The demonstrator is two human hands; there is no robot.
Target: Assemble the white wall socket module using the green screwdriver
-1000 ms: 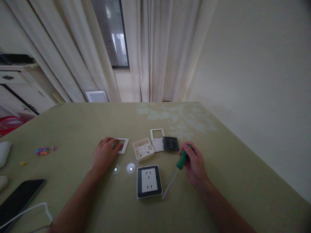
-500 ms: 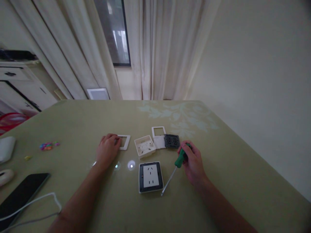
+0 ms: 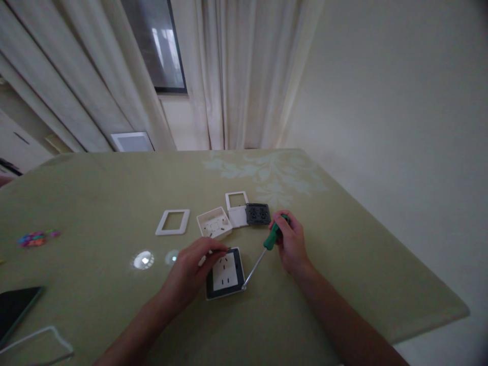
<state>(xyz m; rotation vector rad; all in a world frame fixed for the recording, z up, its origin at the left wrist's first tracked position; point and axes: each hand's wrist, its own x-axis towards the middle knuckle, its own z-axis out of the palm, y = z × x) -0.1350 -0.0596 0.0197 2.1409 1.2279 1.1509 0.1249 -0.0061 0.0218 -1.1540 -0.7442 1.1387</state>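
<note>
Socket plate (image 3: 225, 273), white face in a dark surround, lies flat on the table (image 3: 95, 193) right in front of me. My left hand (image 3: 194, 272) rests on its left edge, fingers curled over the upper left corner and touching it; whether they actually pinch the plate I cannot tell. My right hand (image 3: 290, 243) is closed around the green handle of a screwdriver (image 3: 263, 251). Shaft slants down and to the left, tip at the plate's lower right corner, touching or just beside it. Beyond the plate, further from me: a white back box (image 3: 214, 222), open side up, near the plate's far edge. Just to its right a white frame piece (image 3: 237, 207), and touching that, a dark square insert (image 3: 258, 214), close to my right knuckles. A separate white bezel frame (image 3: 173, 222) lies flat well to the left of the box. Two bright light spots on the cloth left of my left hand. Small coloured bits (image 3: 34, 238) far left; dark phone (image 3: 17, 305) and a white cable (image 3: 38, 343) at the near left corner. Curtains (image 3: 229, 76) and a window behind the table.
</note>
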